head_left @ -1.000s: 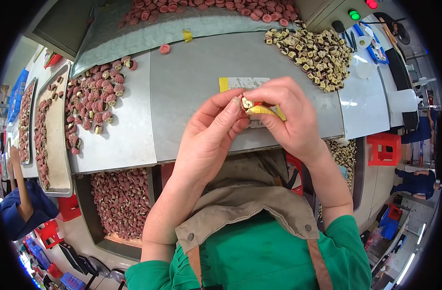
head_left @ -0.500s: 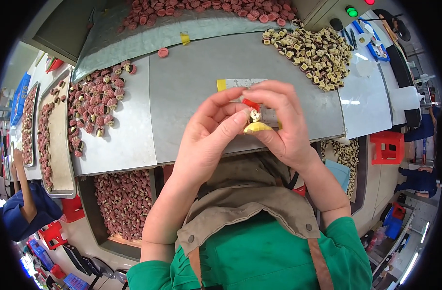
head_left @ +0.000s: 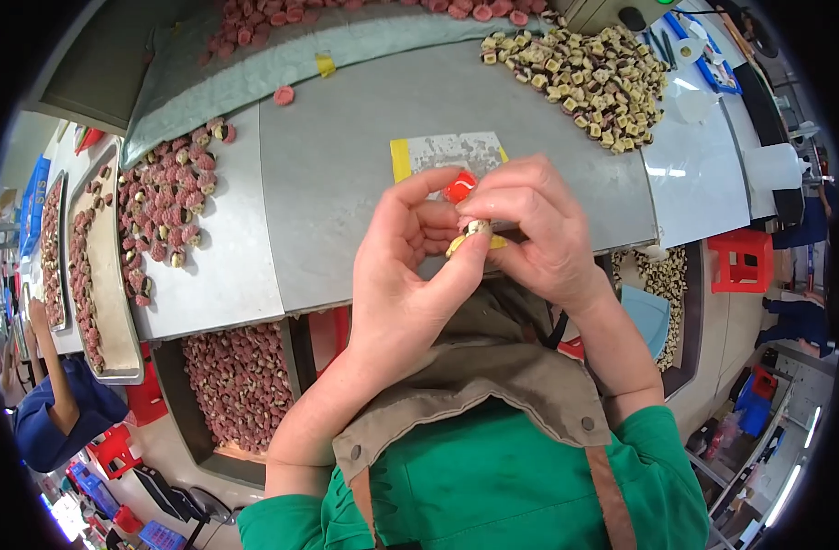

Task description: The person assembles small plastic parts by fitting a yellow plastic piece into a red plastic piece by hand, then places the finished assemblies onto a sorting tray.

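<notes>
My left hand (head_left: 408,266) and my right hand (head_left: 549,229) meet above the table's near edge, both closed in a pinch. Between their fingertips is a small cream-and-dark moulded piece (head_left: 477,226), partly covered by fingers. A shiny red piece with a white mark (head_left: 460,187) shows at my left index fingertip. Something yellow (head_left: 457,246) shows beneath the pinch, by my thumbs; whether the red and yellow are worn on the fingers I cannot tell. Beyond my hands lies a worn white plate with yellow edges (head_left: 451,148).
Cream-and-dark pieces (head_left: 589,78) are heaped at the far right. Pink ruffled pieces with dark-and-cream parts (head_left: 167,197) lie at left, beside a tray (head_left: 108,266). A bin below (head_left: 231,380) holds many more. Red stools (head_left: 742,261) stand nearby, and a person in blue (head_left: 66,408) works at left.
My thumbs and fingers have shifted around the small piece, and the red piece shows more fully. The whole view has slid slightly, uncovering more of the white plate.
</notes>
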A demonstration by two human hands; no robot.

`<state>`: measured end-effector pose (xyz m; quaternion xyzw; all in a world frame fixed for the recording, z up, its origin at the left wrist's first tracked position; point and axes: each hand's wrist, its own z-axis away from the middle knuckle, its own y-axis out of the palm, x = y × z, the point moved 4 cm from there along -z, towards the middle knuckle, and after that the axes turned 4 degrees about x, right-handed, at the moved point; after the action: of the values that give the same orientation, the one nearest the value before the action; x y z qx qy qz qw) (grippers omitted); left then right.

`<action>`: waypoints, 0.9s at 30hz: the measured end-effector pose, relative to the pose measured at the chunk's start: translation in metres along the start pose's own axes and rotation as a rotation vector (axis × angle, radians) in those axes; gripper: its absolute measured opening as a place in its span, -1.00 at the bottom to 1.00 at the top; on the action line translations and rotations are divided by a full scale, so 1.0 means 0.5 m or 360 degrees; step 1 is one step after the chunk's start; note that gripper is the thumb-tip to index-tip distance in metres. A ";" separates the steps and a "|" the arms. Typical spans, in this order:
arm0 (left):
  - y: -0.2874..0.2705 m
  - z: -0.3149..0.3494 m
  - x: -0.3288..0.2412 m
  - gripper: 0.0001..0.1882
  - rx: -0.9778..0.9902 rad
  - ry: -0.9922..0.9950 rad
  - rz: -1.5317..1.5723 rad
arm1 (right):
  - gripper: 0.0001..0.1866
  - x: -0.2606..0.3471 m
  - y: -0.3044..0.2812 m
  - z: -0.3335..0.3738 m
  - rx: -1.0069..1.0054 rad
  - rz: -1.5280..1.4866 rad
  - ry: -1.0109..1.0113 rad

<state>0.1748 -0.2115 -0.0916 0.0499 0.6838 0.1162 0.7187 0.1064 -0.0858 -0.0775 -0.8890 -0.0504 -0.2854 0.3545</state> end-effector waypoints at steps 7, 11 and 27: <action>-0.147 0.010 -0.090 -0.63 -0.0403 0.0249 -0.0536 | -0.69 -0.028 -0.054 -0.027 0.0197 0.0391 0.0059; -0.466 0.010 -0.215 -0.68 -0.1062 0.0573 -0.1354 | -0.70 -0.124 -0.124 -0.058 0.0055 0.0763 0.0214; -0.471 -0.169 -0.231 -0.74 -0.0798 0.0773 -0.2255 | -0.84 -0.127 -0.104 -0.110 0.0382 0.0918 0.0083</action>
<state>0.1098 -0.4742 -0.0387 -0.5878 0.6439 -0.2110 0.4420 0.0127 -0.0764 -0.0486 -0.8108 0.1797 -0.1876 0.5245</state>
